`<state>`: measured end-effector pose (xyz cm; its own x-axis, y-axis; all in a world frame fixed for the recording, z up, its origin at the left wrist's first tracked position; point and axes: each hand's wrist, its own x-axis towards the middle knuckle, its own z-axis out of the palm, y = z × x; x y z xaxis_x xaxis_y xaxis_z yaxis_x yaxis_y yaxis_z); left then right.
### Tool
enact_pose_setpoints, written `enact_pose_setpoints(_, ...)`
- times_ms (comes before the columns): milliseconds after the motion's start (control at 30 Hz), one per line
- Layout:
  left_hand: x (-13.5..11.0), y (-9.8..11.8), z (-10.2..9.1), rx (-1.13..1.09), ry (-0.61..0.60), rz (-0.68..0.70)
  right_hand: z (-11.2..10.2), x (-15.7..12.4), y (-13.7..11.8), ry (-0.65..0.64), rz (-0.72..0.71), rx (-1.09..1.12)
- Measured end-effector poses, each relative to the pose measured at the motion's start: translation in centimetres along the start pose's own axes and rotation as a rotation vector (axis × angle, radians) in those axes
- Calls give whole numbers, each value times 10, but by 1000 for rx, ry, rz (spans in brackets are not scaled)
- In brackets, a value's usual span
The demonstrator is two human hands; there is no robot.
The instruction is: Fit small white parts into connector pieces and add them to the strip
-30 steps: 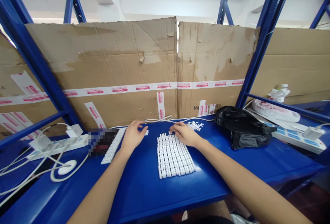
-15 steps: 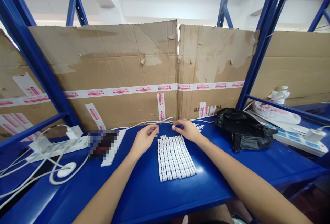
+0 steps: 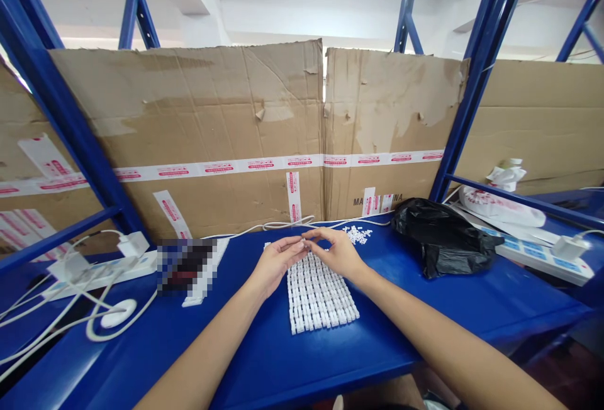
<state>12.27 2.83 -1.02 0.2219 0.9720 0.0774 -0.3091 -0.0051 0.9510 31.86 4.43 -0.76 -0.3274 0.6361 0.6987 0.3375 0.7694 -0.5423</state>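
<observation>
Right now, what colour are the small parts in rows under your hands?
White; the small parts show best in the head view.

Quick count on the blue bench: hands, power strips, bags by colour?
Hands: 2 (left hand, right hand)
Power strips: 2 (left-side power strip, right-side power strip)
Black plastic bag: 1
White printed bag: 1
Total: 6

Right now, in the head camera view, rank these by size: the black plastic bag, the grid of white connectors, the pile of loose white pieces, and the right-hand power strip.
1. Black plastic bag
2. Grid of white connectors and power strip: too alike to rank, since the strip sits farther off
3. Pile of loose white pieces
</observation>
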Motion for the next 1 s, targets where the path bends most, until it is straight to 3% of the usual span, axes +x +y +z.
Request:
enact_pose_setpoints(200,2,-4,2,-68,39,-52,1,-3,-1,31,-55,-133)
enact_pose_setpoints(400,2,-2,-1,-63,49,-79,2,0,-4,-59,-158,-416)
enact_pose_setpoints(533,-1,1,-2,107,6,-40,-16,8,11,-47,44,-586)
enact_pose_setpoints(633,0,2,-2,329,56,102,-42,9,36,-33,285,-790)
enact_pose_setpoints(733,1,0,-1,493,115,263,-61,4,56,-62,391,-910)
enact_pose_setpoints(833,-1,0,3,650,123,375,-60,1,53,-65,365,-792)
enact_pose_setpoints(1000,-9,0,7,873,120,512,-19,0,9,-120,147,-318)
